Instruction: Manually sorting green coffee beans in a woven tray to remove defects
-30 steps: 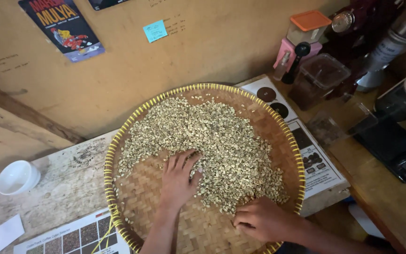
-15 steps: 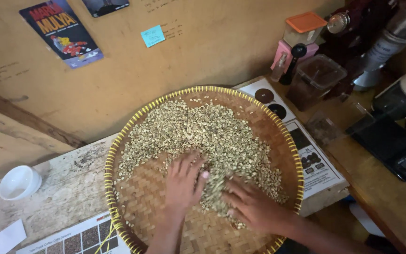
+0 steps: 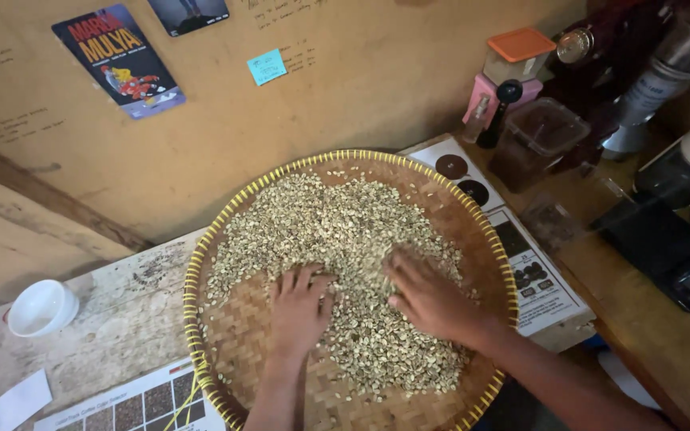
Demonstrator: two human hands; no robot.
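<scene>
Woven bamboo makes up the round tray (image 3: 473, 239) under both our hands, its rim bound in yellow, and pale green coffee beans (image 3: 337, 231) lie spread over most of it. Our left hand (image 3: 299, 307) rests flat and open at the near edge of the heap, palm down, fingers stretched and slightly apart, their tips touching the beans; it grips nothing. Our right hand (image 3: 429, 297) lies just beside it to the right, also open and palm down, fingers spread on top of the beans, and it holds nothing that we can see. Beans surround the right hand on nearly all sides, while bare weave shows below and to the left of the left hand. Well to the left of the left hand, off the tray, a small white cup (image 3: 40, 307) stands on the worn wooden table (image 3: 121, 319), with a printed chart (image 3: 129, 403) near the left forearm. Beyond the right hand, past the tray's rim, lies another printed sheet (image 3: 533, 279), and farther off stand a clear lidded container (image 3: 538, 136) and an orange-lidded box (image 3: 517, 54).
</scene>
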